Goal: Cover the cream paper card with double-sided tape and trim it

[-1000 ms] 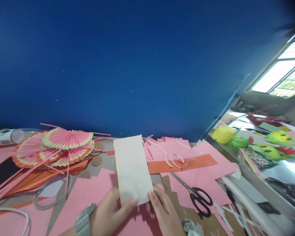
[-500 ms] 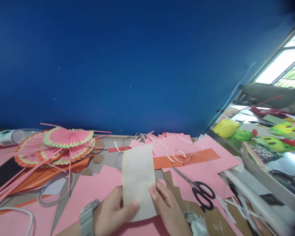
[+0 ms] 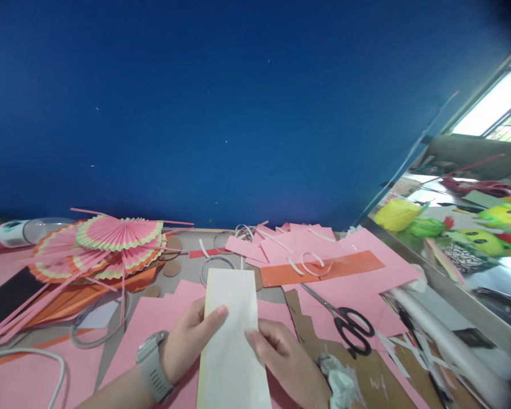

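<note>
A long cream-white strip of paper (image 3: 232, 341) with a pale yellow left edge stands before me, its lower end cut off by the picture. My left hand (image 3: 196, 329), below a grey wristwatch, pinches its left side, thumb across the front and fingers behind. On the right side, my right hand (image 3: 283, 352) is closed on the edge with thumb and curled fingers. Pink paper sheets (image 3: 153, 324) lie beneath the hands. To the right of my right hand rest black-handled scissors (image 3: 344, 324), beside a crumpled pale wad (image 3: 338, 380) near the wrist.
Pleated pink paper fans (image 3: 119, 244) on sticks are piled at left, near a plastic bottle (image 3: 29, 233). Farther back lie an orange strip (image 3: 323, 268) and white offcuts. Brown cardboard (image 3: 319, 335) is at right. A blue panel (image 3: 238, 113) rises behind the table.
The paper's top edge has come down and its lower end now runs out of the picture. Both hands still grip its sides, the left one a little higher and farther left.
</note>
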Motion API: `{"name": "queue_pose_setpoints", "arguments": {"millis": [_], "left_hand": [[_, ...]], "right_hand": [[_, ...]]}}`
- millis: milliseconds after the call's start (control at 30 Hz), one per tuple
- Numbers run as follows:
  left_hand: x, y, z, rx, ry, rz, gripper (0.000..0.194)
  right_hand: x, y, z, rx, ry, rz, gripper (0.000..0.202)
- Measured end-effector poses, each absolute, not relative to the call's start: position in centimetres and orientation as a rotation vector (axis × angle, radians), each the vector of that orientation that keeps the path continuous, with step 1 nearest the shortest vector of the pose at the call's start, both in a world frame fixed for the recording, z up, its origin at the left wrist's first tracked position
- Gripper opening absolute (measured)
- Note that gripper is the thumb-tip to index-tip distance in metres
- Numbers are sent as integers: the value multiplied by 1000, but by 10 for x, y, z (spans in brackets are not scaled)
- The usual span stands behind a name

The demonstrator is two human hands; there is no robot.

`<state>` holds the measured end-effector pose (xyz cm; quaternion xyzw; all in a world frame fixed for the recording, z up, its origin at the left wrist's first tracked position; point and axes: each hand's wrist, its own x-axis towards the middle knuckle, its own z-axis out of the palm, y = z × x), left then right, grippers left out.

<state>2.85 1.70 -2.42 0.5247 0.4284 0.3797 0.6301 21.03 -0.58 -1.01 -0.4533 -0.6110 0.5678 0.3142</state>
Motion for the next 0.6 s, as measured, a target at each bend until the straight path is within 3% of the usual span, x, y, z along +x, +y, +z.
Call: {"name": "queue_pose_setpoints", "arguments": {"millis": [200,600], "left_hand": [[31,19,-17,1263,879,826,30],[29,20,-22,1228,1041,853,34]], "right_hand": [[212,-8,-7,-1207,-1534,1432,31],[209,-8,-16,-1305,-1876,1354,31]]}}
